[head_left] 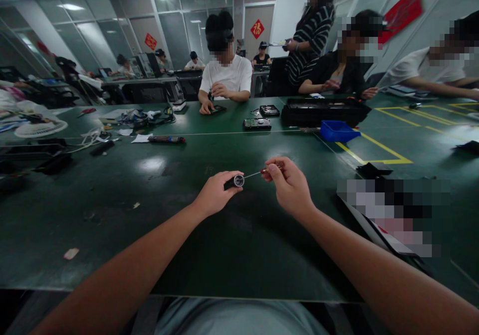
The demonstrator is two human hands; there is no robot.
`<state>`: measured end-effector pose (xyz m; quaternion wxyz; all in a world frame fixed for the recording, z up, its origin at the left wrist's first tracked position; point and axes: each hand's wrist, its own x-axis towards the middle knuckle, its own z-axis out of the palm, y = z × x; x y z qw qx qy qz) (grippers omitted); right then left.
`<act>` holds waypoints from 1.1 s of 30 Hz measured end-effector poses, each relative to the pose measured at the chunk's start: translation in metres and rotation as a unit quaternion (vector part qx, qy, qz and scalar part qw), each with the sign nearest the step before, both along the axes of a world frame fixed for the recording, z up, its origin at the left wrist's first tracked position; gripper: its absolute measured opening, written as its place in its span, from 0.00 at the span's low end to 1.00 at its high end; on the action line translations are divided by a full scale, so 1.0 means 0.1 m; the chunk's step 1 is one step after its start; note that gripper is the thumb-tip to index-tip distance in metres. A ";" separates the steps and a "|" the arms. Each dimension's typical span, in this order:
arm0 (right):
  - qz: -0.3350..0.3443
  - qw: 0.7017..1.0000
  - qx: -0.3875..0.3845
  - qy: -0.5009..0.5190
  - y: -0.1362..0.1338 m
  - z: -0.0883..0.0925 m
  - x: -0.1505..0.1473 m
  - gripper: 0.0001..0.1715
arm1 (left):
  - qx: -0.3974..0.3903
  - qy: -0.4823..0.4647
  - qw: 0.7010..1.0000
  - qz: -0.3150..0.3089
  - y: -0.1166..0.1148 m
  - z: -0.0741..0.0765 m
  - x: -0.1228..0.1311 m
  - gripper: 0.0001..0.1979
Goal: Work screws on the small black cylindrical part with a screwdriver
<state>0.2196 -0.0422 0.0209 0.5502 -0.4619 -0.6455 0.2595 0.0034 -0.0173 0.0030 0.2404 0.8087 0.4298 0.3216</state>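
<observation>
My left hand (217,194) is closed around a short black cylinder (230,182), whose silver-rimmed round end faces right and towards me. Between the thumb and fingers of my right hand (291,185) is a screwdriver (268,169) with a reddish, see-through handle. Its thin metal shaft points left, and the tip meets the rimmed end of the cylinder. Whether the tip sits inside the end or only touches it, I cannot tell. Both hands are held above the green tabletop (239,255), near the middle.
Across the table a person in a white shirt (226,76) handles a small dark part. Hard drives (257,124), a black tray (322,111) and a blue bin (339,131) stand ahead. Cables and a dark rod-shaped tool (166,139) lie left; papers (392,235) lie right.
</observation>
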 end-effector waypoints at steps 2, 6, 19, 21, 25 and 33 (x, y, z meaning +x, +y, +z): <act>-0.003 1.000 -0.002 -0.005 0.00 0.01 0.00 0.11 | 0.003 0.005 1.000 -0.001 0.00 -0.01 -0.01 0.18; -0.018 0.998 -0.002 -0.055 -0.01 0.04 0.01 0.14 | 0.007 0.018 1.000 0.001 0.02 -0.03 -0.01 0.19; -0.003 0.991 0.067 -0.115 -0.07 0.08 -0.01 0.08 | 0.025 0.026 0.999 0.005 0.03 -0.04 -0.02 0.19; 0.013 0.989 0.078 -0.123 -0.07 0.08 0.00 0.06 | 0.025 0.027 0.999 0.007 0.03 -0.04 -0.02 0.19; 0.023 0.990 0.067 -0.125 -0.08 0.08 0.00 0.08 | 0.023 0.028 0.999 0.013 0.02 -0.02 -0.02 0.19; -0.028 0.987 0.022 -0.158 -0.07 0.10 -0.01 0.19 | 0.015 0.030 0.999 0.017 0.03 -0.03 -0.02 0.20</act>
